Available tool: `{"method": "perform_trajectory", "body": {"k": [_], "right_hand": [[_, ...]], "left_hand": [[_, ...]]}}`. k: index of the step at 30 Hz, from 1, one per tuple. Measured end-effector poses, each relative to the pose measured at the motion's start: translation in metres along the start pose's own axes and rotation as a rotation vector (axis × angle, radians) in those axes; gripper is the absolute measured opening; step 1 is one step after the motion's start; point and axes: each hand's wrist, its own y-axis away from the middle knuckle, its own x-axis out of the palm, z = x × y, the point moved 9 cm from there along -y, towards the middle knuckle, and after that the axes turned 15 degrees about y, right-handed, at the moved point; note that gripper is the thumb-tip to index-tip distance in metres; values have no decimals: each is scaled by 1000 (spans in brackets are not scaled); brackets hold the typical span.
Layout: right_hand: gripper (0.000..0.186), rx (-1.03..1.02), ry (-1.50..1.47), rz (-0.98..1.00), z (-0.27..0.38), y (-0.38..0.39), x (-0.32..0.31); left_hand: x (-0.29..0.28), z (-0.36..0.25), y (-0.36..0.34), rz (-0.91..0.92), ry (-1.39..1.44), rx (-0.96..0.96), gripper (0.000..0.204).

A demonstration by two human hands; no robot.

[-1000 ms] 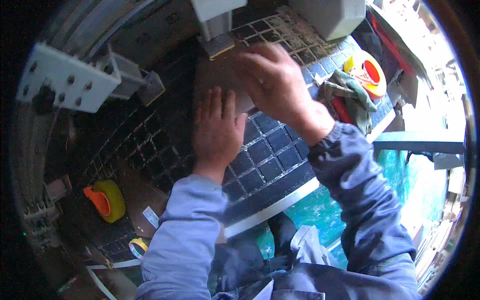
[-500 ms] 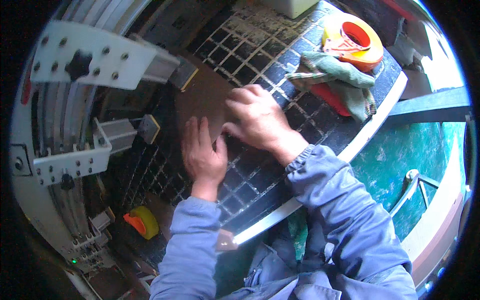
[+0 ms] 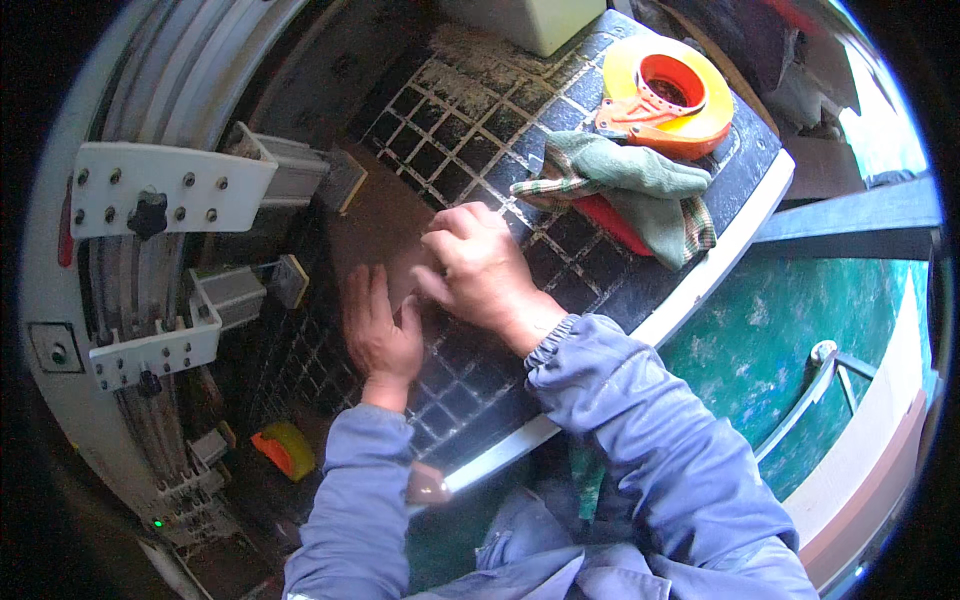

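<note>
A flat brown panel (image 3: 385,205) lies on the black table (image 3: 425,155), whose surface is marked with a pale, dusty grid. My left hand (image 3: 382,330) rests flat on the panel's near part with its fingers stretched out. Beside it on the right, my right hand (image 3: 480,265) has curled fingers pressed together at the panel's right side, thumb toward the left hand. Whatever those fingers may hold is hidden.
An orange tape dispenser with a yellow roll (image 3: 668,95) and a grey-green work glove (image 3: 635,185) with red beneath it lie at the table's right. Pale metal brackets with padded ends (image 3: 175,188) stand along the left. Another yellow-orange tape roll (image 3: 285,450) sits at lower left.
The whole view has shifted, so table, tape and glove appear lower and farther left. Both hands keep nearly the same pose on the panel.
</note>
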Motion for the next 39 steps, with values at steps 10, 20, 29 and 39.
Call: {"method": "perform_trajectory", "body": {"k": [10,20,29,39], "right_hand": [[20,126,-70,-13,-17,0,1],[54,-65,173,200,4,1,16],[62,-74,184,270,3,4,21],[63,-69,205,249,4,5,20]], "left_hand": [[-1,1,0,-3,25,-24,59],[2,1,-1,-7,46,1,60],[2,1,-1,-12,42,7,61],[3,1,0,-2,48,-24,61]]}}
